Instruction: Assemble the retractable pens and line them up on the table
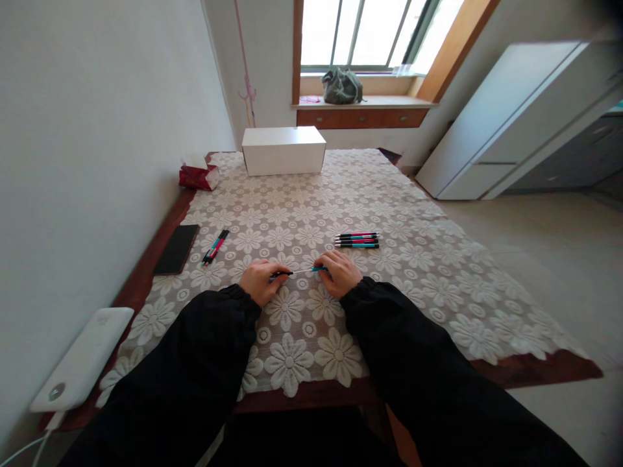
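Over the near middle of the table, my left hand (pixel 261 283) is closed, pinching a black pen part (pixel 288 273) between thumb and fingers. My right hand (pixel 339 272) is closed too, its fingertips on a teal pen barrel (pixel 317 268). A thin white pen refill (pixel 302 270) spans the gap between the two parts. Beyond my right hand lies a group of several pens (pixel 357 240), black with teal or red, side by side. Left of my left hand, a couple of similar pens (pixel 215 247) lie slanted on the cloth.
A lace tablecloth (pixel 289 360) covers the brown table. Along the left side are a dark phone-like slab (pixel 177 250), a white power bank (pixel 85 357) with a cable, and a red tissue pack (pixel 197 177). A white box (pixel 284 155) stands at the far edge.
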The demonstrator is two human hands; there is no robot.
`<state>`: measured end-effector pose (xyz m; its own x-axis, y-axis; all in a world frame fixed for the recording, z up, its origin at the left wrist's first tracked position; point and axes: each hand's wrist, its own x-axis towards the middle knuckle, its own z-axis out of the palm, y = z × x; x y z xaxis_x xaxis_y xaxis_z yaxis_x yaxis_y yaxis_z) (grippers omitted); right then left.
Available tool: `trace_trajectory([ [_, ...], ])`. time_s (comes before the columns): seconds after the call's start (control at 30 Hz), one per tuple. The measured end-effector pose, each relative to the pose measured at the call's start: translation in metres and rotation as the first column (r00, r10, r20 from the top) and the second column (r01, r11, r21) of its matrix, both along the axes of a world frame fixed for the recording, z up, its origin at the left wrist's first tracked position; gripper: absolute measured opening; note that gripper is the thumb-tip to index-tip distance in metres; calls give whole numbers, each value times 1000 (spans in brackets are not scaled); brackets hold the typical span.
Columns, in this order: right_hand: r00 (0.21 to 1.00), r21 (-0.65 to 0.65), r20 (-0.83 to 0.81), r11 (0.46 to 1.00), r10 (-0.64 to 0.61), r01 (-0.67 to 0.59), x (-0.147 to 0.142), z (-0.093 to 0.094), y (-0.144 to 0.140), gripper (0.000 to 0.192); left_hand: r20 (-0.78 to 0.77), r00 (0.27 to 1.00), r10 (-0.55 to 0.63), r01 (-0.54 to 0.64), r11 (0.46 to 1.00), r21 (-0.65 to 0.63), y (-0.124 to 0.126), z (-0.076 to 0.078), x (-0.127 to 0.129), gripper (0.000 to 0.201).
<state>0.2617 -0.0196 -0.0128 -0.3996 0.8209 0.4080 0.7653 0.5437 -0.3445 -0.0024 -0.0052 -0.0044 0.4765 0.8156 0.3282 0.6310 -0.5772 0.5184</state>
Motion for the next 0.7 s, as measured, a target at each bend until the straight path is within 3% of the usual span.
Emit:
trace_trajectory([
  [0.33, 998, 12, -12, 998, 57, -57, -4, 1, -4, 15, 12, 999, -45, 45, 999, 4, -1, 1, 2, 12],
  [0.7, 974, 5, -57, 975, 221, -221, -11, -2, -10, 25, 60, 975, -212, 212, 977, 14, -3, 5, 4, 14],
])
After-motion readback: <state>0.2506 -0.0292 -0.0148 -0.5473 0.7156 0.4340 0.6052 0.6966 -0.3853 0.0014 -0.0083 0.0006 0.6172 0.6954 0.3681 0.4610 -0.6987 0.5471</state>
